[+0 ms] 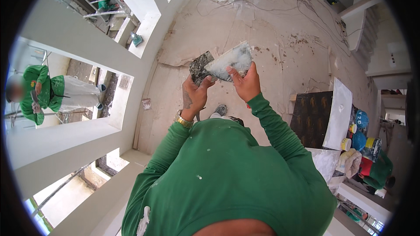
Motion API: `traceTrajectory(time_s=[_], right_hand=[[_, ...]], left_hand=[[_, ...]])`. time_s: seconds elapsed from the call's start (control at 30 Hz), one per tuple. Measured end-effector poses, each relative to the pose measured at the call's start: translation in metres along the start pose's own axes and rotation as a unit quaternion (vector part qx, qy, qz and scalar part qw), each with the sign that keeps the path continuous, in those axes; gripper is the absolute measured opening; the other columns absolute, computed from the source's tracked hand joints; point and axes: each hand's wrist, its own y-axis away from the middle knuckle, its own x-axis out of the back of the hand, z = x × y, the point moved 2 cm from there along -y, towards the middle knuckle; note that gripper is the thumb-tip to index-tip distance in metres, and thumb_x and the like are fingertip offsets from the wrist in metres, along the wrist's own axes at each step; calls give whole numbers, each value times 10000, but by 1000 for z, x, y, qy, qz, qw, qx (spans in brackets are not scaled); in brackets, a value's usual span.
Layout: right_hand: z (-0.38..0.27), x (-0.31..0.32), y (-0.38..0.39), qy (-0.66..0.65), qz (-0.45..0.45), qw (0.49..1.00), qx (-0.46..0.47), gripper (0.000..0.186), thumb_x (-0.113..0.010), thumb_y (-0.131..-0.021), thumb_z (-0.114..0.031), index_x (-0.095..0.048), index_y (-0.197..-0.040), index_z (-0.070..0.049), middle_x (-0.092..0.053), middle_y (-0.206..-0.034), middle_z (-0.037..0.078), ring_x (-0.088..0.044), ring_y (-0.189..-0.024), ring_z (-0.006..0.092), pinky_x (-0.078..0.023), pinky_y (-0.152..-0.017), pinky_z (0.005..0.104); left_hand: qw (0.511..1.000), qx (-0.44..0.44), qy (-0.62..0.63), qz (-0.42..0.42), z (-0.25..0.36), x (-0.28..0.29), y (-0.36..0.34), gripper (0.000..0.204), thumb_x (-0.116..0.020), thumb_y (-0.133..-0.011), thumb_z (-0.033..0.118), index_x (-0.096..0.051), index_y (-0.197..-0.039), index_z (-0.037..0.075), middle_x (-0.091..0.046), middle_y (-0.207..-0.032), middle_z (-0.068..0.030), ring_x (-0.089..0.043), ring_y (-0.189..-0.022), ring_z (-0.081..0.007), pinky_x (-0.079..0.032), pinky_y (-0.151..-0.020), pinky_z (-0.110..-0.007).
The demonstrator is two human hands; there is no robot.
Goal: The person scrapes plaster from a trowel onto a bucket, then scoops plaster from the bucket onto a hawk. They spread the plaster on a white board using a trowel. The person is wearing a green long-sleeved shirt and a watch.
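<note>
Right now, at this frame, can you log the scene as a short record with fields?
Left hand: grips a dark blotched piece
Right hand: grips a white-smeared piece
Pieces: side by side, meeting in view; contact unclear
Floor covering: pinkish-brown, torn in places
Right side: dark board beside a white panel
Left side: co-worker in green top

Dark mottled piece (200,65) beside white-smeared wedge (236,57)
</note>
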Motion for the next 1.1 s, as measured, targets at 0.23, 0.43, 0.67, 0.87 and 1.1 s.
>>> traceTrajectory(time_s=[0.23, 0.43, 0.67, 0.87, 1.1], right_hand=[[87, 93, 14, -397, 177, 849, -301, 404, -754, -892, -387, -516, -1001, -78, -604, -764, 65, -564, -534, 159, -475, -466, 328], [123, 145, 28, -537, 266, 730, -328, 332, -793, -860, -346, -574, -957, -117, -555, -733, 27, -541, -521, 141, -446, -435, 302], [172, 221, -18, -570, 300, 720, -258, 288, -778, -868, -208, -581, -1053, -107, -573, -822, 4, -539, -578, 120, -458, -475, 291], [209, 329, -104, -534, 347, 741, -212, 289, -747, -825, -40, -597, -1071, -57, -634, -874, 31, -574, -588, 138, -486, -512, 300], [244, 456, -209, -463, 501, 712, -167, 406, -766, -797, -39, -535, -1131, -41, -638, -970, 39, -624, -748, 136, -526, -582, 296]], left_hand=[[995, 61, -40, -68, -62, -55, -33, 220, -668, -929, 60, -642, -1114, -57, -719, -983, -95, -704, -911, -179, -598, -819, -322], [930, -41, -244, -274, -71, -158, -67, 240, -635, -885, -27, -683, -1120, -42, -732, -1107, -115, -688, -1043, -202, -522, -957, -318], [789, -303, -280, -456, -97, -314, -132, 380, -602, -690, -99, -715, -1019, 52, -697, -1194, -167, -593, -1226, -372, -485, -1024, -433], [800, -282, -217, -483, -133, -444, -215, 268, -674, -771, -66, -709, -1011, 48, -674, -1252, -164, -607, -1219, -336, -511, -984, -414], [836, 363, 80, -403, -177, -610, -296, 416, -555, -1005, 206, -482, -1384, 50, -579, -1373, -107, -581, -1230, -285, -474, -1034, -457]])
